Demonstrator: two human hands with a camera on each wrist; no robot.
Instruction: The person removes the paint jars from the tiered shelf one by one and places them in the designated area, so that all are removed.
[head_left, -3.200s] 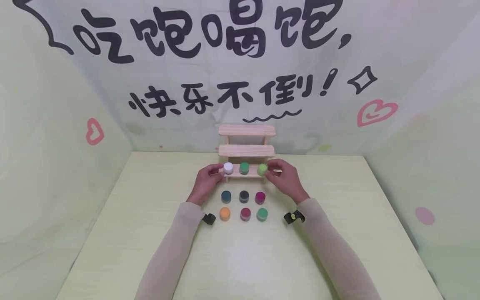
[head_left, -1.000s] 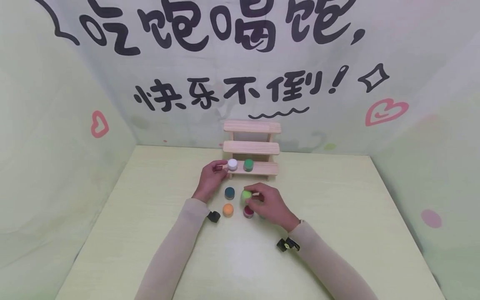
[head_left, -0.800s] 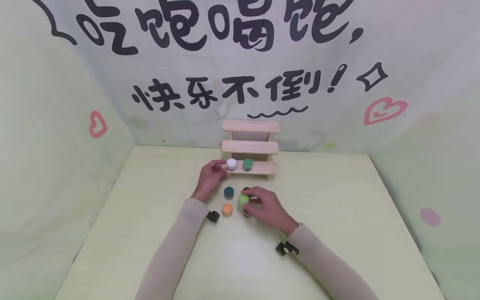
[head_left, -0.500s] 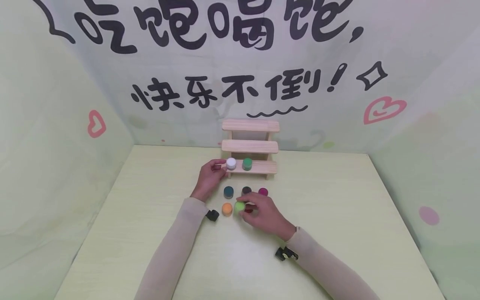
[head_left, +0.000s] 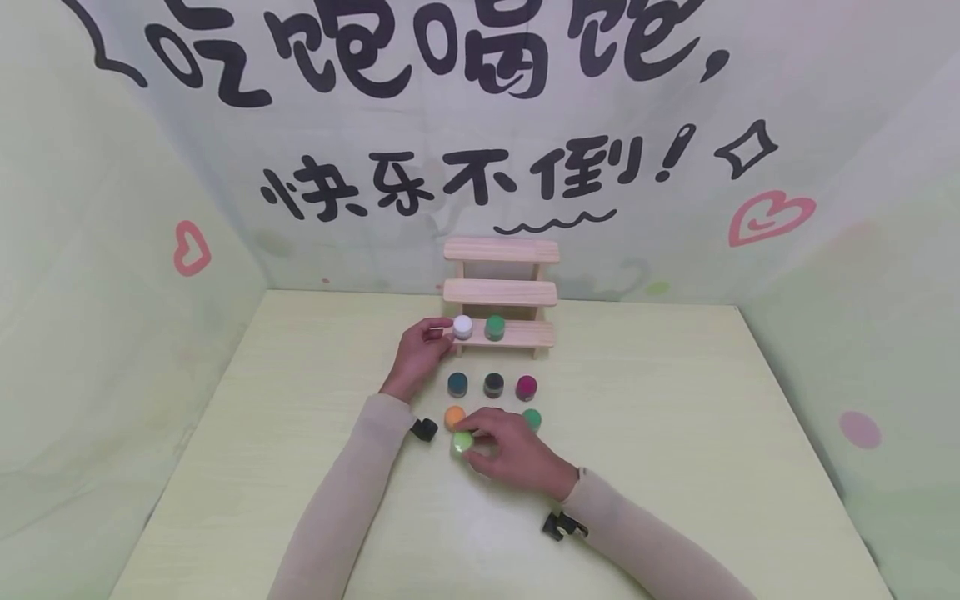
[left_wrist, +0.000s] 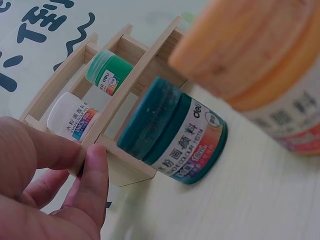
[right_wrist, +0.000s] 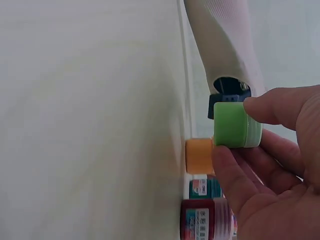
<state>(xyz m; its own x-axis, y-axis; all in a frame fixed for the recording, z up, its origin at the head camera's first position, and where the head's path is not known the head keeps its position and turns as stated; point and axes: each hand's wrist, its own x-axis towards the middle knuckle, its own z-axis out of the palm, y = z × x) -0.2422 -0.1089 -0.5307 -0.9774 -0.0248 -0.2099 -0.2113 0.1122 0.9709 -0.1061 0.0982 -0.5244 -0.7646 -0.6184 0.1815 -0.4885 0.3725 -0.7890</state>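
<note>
The light green pot [head_left: 462, 445] has been taken off the bottom step [head_left: 528, 335] of the wooden stand [head_left: 501, 292] and brought to six o'clock of the orange pot [head_left: 454, 416]; so just the white pot [head_left: 462, 327] and deeper green pot [head_left: 494, 327] are left there; it is pinched by the right hand [head_left: 517, 454], while the stand's nine o'clock end is pinched by the left hand [head_left: 415, 360]; in the right wrist view, the pot is shown lifted above the table [right_wrist: 100, 125] (hard to tell from the head view).
</note>
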